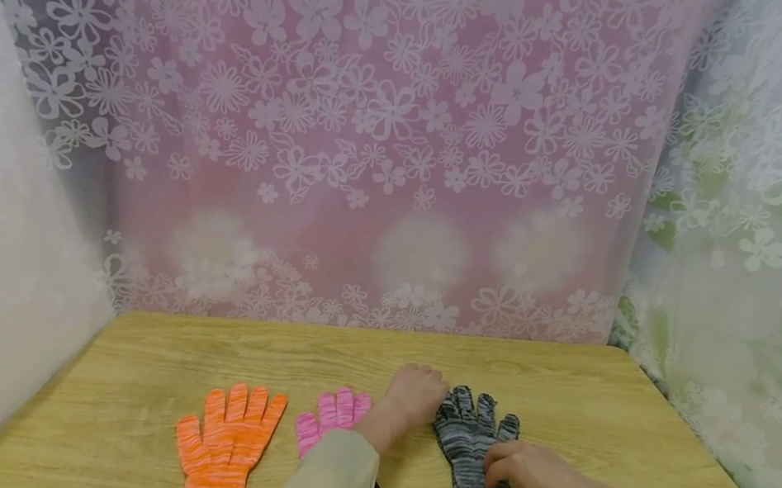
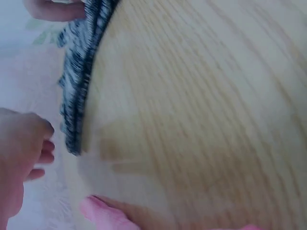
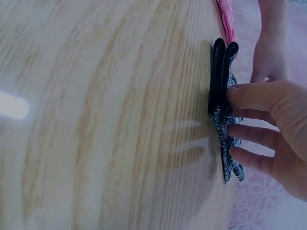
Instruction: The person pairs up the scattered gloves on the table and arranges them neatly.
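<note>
A grey-and-black knit glove (image 1: 469, 447) lies palm-flat on the table, its fingers towards the back and its cuff towards the front. My left hand (image 1: 418, 394) is beside the tips of that glove's fingers, its own fingers loosely bent with nothing visible in them. On the glove's right side, near the cuff, my right hand (image 1: 538, 481) touches the knit with thumb and fingertips from above. The right wrist view shows these fingers (image 3: 256, 136) spread and fairly straight against the fabric. The cuff's two dark layers stand slightly apart there.
To the left lies an orange glove (image 1: 223, 446), fingers pointing back. A pink glove (image 1: 337, 412) sits between it and the grey one, partly hidden by my left sleeve (image 1: 328, 481). The wooden table (image 1: 147, 376) has flowered curtains (image 1: 389, 152) behind it and along its sides.
</note>
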### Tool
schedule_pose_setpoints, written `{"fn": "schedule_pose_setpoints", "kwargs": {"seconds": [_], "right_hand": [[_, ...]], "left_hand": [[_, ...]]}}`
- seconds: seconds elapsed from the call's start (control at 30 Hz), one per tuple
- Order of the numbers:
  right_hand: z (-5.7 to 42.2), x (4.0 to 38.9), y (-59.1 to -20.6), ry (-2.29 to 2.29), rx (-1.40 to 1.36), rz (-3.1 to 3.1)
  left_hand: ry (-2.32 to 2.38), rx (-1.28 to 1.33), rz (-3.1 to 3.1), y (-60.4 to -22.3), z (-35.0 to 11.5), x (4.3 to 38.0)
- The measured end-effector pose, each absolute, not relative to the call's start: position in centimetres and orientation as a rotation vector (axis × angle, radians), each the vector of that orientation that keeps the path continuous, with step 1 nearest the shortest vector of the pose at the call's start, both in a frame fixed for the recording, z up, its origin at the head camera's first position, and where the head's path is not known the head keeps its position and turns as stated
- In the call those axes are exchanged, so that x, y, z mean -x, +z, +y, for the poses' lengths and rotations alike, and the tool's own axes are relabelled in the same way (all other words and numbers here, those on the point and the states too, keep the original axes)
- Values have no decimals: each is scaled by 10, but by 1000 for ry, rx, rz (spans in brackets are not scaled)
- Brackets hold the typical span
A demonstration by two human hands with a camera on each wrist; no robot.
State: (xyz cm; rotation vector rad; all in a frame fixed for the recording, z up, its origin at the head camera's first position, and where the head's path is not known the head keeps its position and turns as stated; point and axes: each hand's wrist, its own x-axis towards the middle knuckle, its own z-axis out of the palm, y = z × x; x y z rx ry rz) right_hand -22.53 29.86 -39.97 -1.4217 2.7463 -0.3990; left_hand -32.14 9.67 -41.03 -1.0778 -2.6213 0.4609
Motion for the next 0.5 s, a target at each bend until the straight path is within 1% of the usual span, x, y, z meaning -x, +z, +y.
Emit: {"fn": "schedule_pose_setpoints", "kwargs": {"seconds": [0.2,0.5], "right_hand": [[301,226,-401,-406,1456,2755],[303,226,-403,-447,1443,2736]], "left_hand": [[446,1349,-2461,-395,102,310],[411,1557,-2348,-401,99,293]]}}
